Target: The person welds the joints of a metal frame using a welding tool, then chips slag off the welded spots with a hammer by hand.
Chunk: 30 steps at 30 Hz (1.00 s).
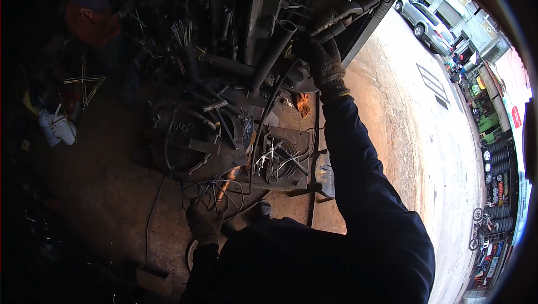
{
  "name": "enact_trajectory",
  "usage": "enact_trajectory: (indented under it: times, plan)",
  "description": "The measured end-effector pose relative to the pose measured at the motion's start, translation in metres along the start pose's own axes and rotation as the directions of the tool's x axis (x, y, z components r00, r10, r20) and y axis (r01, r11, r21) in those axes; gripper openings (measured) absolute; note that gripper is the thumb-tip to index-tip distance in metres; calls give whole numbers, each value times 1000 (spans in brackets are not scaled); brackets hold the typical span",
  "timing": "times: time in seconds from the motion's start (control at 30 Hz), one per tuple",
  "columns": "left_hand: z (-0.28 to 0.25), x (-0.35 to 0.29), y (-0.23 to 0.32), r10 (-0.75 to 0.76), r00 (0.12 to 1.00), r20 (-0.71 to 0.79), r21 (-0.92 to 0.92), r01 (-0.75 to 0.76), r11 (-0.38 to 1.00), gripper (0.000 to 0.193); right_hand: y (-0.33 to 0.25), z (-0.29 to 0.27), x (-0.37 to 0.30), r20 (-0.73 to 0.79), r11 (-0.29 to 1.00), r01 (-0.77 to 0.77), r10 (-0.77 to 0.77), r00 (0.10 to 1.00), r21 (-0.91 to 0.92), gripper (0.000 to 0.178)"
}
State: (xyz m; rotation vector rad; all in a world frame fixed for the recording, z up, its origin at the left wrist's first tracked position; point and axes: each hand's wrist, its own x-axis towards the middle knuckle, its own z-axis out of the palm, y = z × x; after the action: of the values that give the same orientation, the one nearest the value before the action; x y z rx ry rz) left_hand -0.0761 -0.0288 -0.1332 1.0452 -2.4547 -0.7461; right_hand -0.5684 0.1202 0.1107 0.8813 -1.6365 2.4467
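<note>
right hand (325,68) up high in a dark knit glove, arm stretched out in a navy sleeve, fingers curled around dark metal stock at the top of the heap; exactly which bar it grips, hard to tell in the shadow. just left of it, the big one: a long round steel pipe (273,52), matte grey, open mouth tilted up, leaning across the pile and almost touching the glove. beneath that, a tangle of scrap metal (207,119), flat bars, angle pieces, curved rings, all dull and rust-dark, piled on the dirt floor (106,186). lower and to the right, a flat steel plate (291,136) with loose wires and pliers-like tools lying on it. left hand (204,220), also in a dark glove, is down low and closed around a bundle of thin bent wire rods (216,192) fanning out above the knuckles, next to a wooden tool handle (227,180), orange-brown and smooth. a small orange rag (302,104) sits below the right wrist. off to the right, pale concrete street (443,152) and a parked silver car (423,18), well apart from the hands.
</note>
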Motion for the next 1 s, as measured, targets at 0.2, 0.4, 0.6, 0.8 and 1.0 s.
enact_trajectory:
  times: [0.2, 0.4, 0.6, 0.8, 1.0]
  plan:
    - [1, -10, -21, 75, 997, -23, 3, -75, 997, 101, -6, -16, -141, 176, 897, -176, 266, 948, -405, 42]
    - [12, 17, -16, 45, 998, 47, -11, -45, 999, 97, -1, -13, -267, 204, 773, -635, 622, 756, -5, 45]
    - [18, 13, -26, 130, 991, 38, -3, -130, 992, 104, 39, -36, -356, 272, 630, -764, 767, 582, -140, 37]
    - [16, 7, -24, 128, 992, -1, 73, -128, 989, 106, 43, -19, -381, 324, 646, -516, 747, 581, -563, 37]
    - [18, 3, -25, 169, 983, -68, 66, -164, 984, 104, 40, 17, -369, 395, 671, -197, 620, 678, -715, 47]
